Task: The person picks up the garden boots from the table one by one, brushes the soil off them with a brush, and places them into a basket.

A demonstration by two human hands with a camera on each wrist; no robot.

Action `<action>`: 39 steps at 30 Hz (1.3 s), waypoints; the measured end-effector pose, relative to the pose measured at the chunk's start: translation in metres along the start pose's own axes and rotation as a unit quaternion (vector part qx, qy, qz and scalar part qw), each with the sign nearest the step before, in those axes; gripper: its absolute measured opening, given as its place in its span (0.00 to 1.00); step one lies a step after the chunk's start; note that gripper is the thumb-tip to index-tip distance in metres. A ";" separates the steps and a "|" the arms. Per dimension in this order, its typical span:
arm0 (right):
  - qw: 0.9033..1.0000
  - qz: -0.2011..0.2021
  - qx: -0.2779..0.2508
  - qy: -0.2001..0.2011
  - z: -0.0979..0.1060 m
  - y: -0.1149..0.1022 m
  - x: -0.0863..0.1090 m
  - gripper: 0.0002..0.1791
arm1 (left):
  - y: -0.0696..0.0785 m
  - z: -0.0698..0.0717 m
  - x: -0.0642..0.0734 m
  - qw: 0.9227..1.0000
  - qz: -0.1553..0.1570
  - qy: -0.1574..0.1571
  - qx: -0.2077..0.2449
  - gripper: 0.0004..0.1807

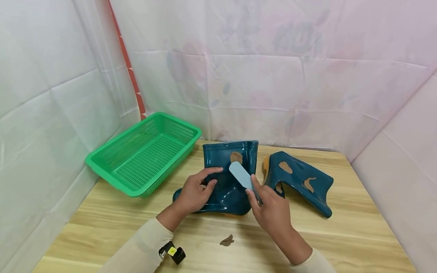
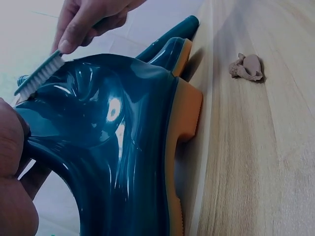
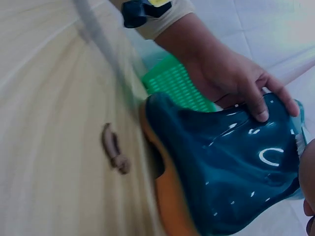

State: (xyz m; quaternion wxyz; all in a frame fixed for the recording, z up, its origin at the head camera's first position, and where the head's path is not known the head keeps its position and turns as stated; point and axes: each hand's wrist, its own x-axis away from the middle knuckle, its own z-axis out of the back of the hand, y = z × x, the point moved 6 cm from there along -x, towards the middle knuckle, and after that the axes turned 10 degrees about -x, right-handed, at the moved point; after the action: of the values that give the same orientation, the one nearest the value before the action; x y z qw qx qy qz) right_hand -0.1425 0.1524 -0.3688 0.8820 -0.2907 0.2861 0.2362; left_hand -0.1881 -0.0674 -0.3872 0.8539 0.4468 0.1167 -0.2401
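Cream sleeves (image 1: pixel 136 246) cover my forearms, a black strap (image 1: pixel 172 252) at the left cuff. Just beyond, a brown lump (image 1: pixel 227 240) lies on the wood-grained surface (image 1: pixel 259 252). With my right hand (image 1: pixel 273 206) I grip a pale blue brush (image 1: pixel 241 175), white bristles turned toward the teal boot (image 1: pixel 228 197) that stands upright ahead of me, toe leftward. My left hand (image 1: pixel 194 191) holds its shaft, thumb pressed to the side. The brush's tip overlaps a brown patch (image 1: pixel 236 156) on that shaft. To the right, a second boot (image 1: pixel 297 178) lies tipped over, brown-spotted; a green basket (image 1: pixel 146 159) sits farther left, before pale cloth (image 1: pixel 252 83).
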 end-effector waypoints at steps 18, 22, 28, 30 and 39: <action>0.999 0.016 -0.016 0.035 0.013 -0.001 -0.007 0.31 | 0.003 0.001 0.000 1.000 -0.004 0.008 0.005 0.22; 1.000 -0.012 -0.001 0.002 0.006 -0.002 0.001 0.31 | 0.004 0.001 0.001 1.000 -0.008 0.011 0.004 0.22; 1.000 -0.007 -0.007 -0.002 0.008 -0.004 0.007 0.31 | 0.004 0.003 0.001 1.000 -0.019 0.020 0.006 0.22; 1.000 0.005 -0.015 0.016 0.014 -0.004 0.003 0.32 | 0.004 0.003 0.001 1.000 -0.021 0.020 0.005 0.21; 1.000 0.008 0.010 0.019 0.016 -0.002 -0.009 0.31 | 0.005 0.000 0.001 1.000 -0.014 0.014 0.003 0.21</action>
State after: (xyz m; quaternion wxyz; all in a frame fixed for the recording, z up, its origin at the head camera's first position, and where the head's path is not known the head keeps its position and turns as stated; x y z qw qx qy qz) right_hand -0.1421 0.1592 -0.3520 0.8771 -0.2841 0.3080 0.2350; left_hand -0.1847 -0.0652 -0.3844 0.8474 0.4507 0.1343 -0.2463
